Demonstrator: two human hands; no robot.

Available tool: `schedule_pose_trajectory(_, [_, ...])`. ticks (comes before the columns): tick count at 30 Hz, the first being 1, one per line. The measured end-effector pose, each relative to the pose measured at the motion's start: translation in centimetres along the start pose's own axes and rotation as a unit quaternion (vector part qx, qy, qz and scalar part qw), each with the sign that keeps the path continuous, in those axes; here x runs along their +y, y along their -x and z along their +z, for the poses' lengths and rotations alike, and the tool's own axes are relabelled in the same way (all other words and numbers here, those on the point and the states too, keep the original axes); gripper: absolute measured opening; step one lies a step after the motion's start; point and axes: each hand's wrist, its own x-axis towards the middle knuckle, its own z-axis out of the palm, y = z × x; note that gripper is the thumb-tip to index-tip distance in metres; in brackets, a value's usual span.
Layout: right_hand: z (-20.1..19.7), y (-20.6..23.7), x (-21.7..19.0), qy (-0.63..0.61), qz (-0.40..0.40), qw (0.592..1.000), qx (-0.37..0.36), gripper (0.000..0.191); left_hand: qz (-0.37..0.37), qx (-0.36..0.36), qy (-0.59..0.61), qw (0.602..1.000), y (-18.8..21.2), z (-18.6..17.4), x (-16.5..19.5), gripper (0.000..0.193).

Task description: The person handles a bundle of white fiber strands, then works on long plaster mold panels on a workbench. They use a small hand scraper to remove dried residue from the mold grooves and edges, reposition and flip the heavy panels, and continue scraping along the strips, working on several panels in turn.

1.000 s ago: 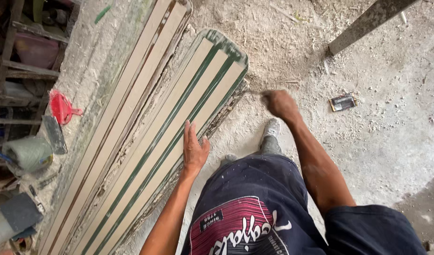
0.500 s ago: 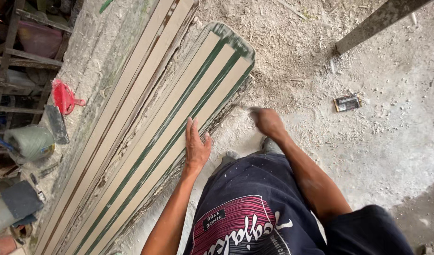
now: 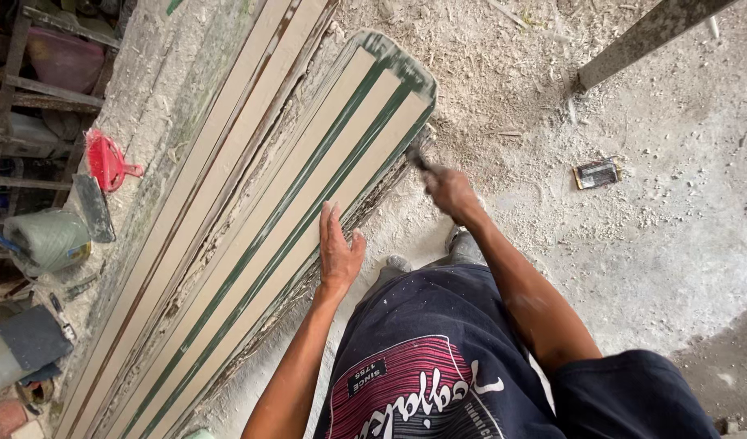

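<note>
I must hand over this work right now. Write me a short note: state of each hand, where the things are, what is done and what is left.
Left hand: open, flat on the near edge of the striped board.
Right hand: shut on a small dark tool, blurred, at the board's lower edge near its rounded end.
Board lies on a dusty bench, beside plain strips; sawdust covers the floor.
Done: cannot tell from this view.
Left: the edge looks rough and crusted along its length.

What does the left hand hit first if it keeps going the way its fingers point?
Nothing new: the left hand already lies flat on the long cream panel with green stripes. Its fingers point along that surface toward the panel's rounded far end, with no obstacle visible.
</note>
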Motion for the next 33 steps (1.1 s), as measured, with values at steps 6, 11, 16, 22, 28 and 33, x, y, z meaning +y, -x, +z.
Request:
schedule_pose_trajectory(6, [-4.9,-4.6,-0.2,0.045,-0.048,0.960,0.271,0.033,-0.028,-0.002,0.008,1.000,-0.3,-0.7,1.3,0.068])
schedule_pose_trajectory(11, [-7.5,-6.2,0.6,0.188,-0.068,0.968,0.154,0.041,-0.003,-0.008,0.000,1.000,-0.2,-0.6,2.0,0.069])
schedule_pose_trajectory(16, [-3.9,-5.7,0.8,0.306,-0.145,0.935,0.103,0.043,-0.003,-0.026,-0.011,1.000,-0.7,-0.1,2.4,0.070])
schedule_pose_trajectory(22, [-2.5,-2.0,1.6,0.430,-0.140,0.892,0.015,0.047,-0.017,-0.050,0.002,0.999,-1.2,0.3,3.2,0.071])
schedule_pose_trajectory(28, [-7.0,-0.9,0.4,0.118,0.039,0.992,-0.004,0.046,0.004,-0.033,-0.003,0.999,-1.9,0.5,2.9,0.069])
schedule_pose_trajectory(33, [-7.5,-3.9,-1.4,-0.254,-0.003,0.966,-0.055,0.054,-0.001,-0.026,0.004,1.000,-1.6,0.5,1.7,0.065])
